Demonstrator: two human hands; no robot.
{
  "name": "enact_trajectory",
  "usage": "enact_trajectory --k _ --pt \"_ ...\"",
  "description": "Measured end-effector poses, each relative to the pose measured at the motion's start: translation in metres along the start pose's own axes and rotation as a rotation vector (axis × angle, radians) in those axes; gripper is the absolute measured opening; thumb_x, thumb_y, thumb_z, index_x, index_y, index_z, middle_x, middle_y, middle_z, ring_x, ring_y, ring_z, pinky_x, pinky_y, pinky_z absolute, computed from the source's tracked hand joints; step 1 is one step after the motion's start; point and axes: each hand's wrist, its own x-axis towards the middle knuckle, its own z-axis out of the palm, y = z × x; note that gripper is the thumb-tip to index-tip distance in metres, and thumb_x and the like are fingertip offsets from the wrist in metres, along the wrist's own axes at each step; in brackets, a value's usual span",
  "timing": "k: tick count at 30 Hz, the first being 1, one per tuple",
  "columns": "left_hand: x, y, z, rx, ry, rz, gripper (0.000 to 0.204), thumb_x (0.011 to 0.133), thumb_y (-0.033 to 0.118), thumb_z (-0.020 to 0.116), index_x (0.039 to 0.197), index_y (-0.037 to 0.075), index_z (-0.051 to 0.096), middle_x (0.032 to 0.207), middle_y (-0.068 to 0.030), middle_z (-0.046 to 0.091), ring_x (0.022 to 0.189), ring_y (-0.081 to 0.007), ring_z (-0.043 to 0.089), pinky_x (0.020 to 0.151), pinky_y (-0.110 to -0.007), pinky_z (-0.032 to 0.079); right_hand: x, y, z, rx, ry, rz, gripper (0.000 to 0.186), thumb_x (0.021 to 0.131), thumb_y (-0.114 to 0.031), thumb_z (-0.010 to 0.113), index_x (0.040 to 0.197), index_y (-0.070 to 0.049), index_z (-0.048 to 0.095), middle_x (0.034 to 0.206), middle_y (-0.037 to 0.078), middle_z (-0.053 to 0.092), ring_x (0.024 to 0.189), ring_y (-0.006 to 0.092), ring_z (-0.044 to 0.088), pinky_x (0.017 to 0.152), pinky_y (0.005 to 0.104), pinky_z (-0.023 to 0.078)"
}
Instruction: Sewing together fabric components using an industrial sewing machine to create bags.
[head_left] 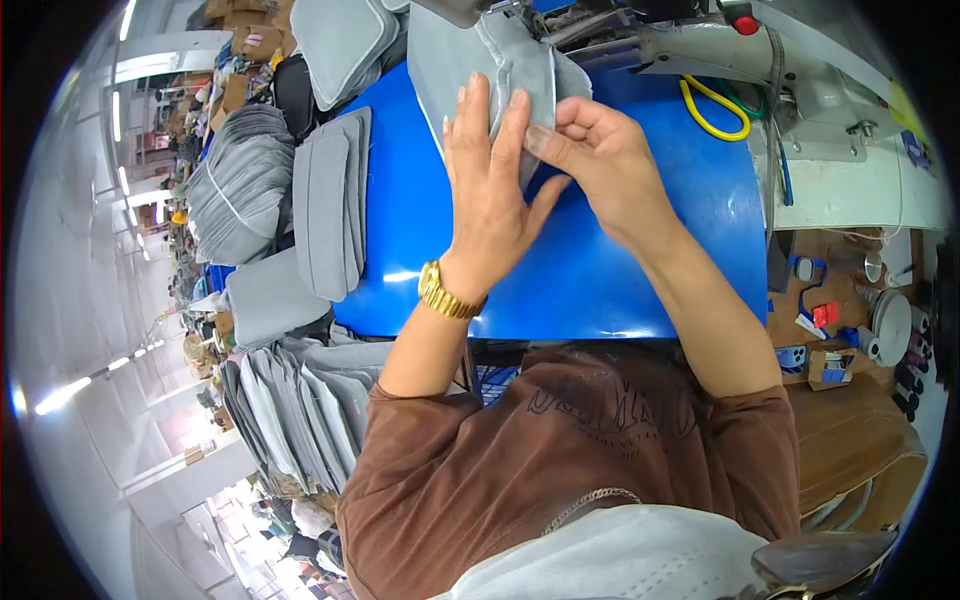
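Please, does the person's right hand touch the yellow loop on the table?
Apart. The head view shows bare blue tabletop between the right hand and the yellow loop.

Glossy blue tabletop [690, 270], grey fabric panel [445, 60] toward far edge, stacked grey pieces [325, 200] at left edge, yellow loop [744, 125] at right
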Motion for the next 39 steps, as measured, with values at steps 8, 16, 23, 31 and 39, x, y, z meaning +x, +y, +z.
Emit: enact_trajectory --k 8,16,23,31,39 --pt "0.014 0.001 -0.017 -0.002 -0.109 0.081 0.086 0.066 -0.009 0.064 0.146 0.011 0.042 0.152 -0.0304 0.030 0.136 -0.0486 0.036 0.109 -0.048 0.037 -0.010 -0.011 -0.004 -0.185 0.053 -0.024 0.017 0.093 -0.015 0.069 0.093 0.002 0.068 0.081 0.005 0.071 0.075 0.0046 0.062 0.064 0.0188 0.048" --pt "0.057 0.002 -0.044 0.460 -0.024 0.437 0.055 0.070 0.001 0.065 0.124 0.009 0.064 0.132 -0.0138 0.054 0.107 -0.0297 0.055 0.086 -0.037 0.049 0.002 -0.035 -0.009 -0.691 0.215 -0.020 0.035 0.083 -0.030 0.077 0.070 0.002 0.069 0.056 0.006 0.062 0.050 0.0096 0.055 0.047 0.0265 0.042" --pt "0.073 0.008 -0.055 0.624 -0.225 0.511 0.036 0.073 0.015 0.065 0.108 0.006 0.067 0.097 -0.0028 0.058 0.089 -0.0210 0.056 0.066 -0.031 0.043 0.012 -0.016 -0.002 -0.747 0.222 -0.044 0.036 0.087 -0.029 0.070 0.067 0.001 0.069 0.056 0.010 0.064 0.046 0.0175 0.057 0.047 0.0313 0.043" --pt "0.059 0.030 -0.031 0.344 -0.095 0.204 0.026 0.079 0.001 0.068 0.103 0.005 0.071 0.090 -0.0060 0.065 0.080 -0.0251 0.060 0.072 -0.034 0.050 0.010 -0.004 -0.012 -0.653 0.111 -0.007 0.035 0.091 -0.026 0.064 0.071 0.001 0.070 0.062 0.011 0.068 0.053 0.0170 0.062 0.052 0.0304 0.045" --pt "0.064 0.012 -0.006 0.274 0.038 0.215 0.033 0.072 0.005 0.066 0.105 0.006 0.069 0.094 -0.0056 0.063 0.085 -0.0247 0.059 0.071 -0.035 0.048 0.021 0.010 -0.012 -0.415 0.102 -0.100 0.035 0.093 -0.023 0.063 0.070 0.003 0.068 0.064 0.011 0.068 0.058 0.0152 0.064 0.055 0.0297 0.048"
